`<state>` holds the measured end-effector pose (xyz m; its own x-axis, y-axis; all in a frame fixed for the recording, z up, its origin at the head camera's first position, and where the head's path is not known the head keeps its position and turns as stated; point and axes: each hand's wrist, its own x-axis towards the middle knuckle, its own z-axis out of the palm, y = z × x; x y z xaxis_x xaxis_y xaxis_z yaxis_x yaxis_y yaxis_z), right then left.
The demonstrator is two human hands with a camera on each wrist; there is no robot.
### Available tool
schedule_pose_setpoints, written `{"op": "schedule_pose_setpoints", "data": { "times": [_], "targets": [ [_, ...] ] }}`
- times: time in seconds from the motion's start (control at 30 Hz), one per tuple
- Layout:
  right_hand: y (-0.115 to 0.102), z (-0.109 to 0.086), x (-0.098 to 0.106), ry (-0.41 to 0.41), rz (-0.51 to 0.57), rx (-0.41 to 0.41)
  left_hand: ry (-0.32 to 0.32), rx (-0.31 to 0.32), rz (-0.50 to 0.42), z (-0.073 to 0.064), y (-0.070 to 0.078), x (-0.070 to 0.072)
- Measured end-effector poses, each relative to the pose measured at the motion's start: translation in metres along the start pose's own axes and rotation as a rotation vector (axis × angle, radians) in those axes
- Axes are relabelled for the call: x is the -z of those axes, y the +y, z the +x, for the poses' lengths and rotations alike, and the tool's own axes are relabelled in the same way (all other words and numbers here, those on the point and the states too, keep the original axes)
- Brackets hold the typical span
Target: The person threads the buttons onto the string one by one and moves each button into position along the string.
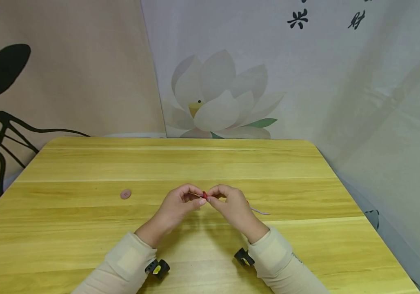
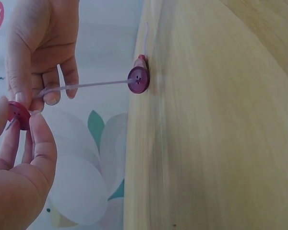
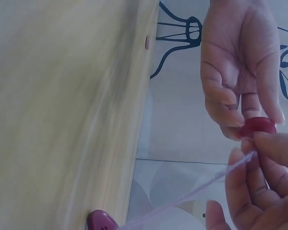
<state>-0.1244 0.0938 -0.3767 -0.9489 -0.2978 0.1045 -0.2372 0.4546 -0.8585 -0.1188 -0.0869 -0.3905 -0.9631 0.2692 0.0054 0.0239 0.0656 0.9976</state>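
Observation:
My left hand point(image 1: 180, 205) pinches a red button point(image 2: 20, 116) between thumb and fingertips, in front of me over the table. A short end of pale lilac string point(image 2: 101, 85) pokes out through the button's face. Close against its other side, my right hand point(image 1: 233, 206) pinches the string, its fingertips right at the button, as the right wrist view shows. From there the string runs to a dark purple button point(image 2: 138, 79) threaded on it and standing at the table. Behind that sits a bit of red, with the string's tail point(image 1: 260, 211) beyond.
A loose mauve button point(image 1: 125, 194) lies to the left on the wooden table point(image 1: 85, 237). Behind the table hangs a printed backdrop point(image 1: 224, 98) with a lotus flower. Each wrist wears a small black camera point(image 1: 157, 268).

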Motion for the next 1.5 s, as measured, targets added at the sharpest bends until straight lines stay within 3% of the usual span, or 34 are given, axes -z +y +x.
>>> {"op": "schedule_pose_setpoints", "data": {
  "times": [0.8, 1.5],
  "targets": [
    [0.0008, 0.0006, -0.0007, 0.002, 0.001, 0.012, 0.034, -0.003, 0.006, 0.0016, 0.0012, -0.0024],
    [-0.0002, 0.0013, -0.0009, -0.064, -0.006, 0.023, 0.116, 0.046, 0.005, 0.0071, -0.0003, -0.0032]
  ]
}}
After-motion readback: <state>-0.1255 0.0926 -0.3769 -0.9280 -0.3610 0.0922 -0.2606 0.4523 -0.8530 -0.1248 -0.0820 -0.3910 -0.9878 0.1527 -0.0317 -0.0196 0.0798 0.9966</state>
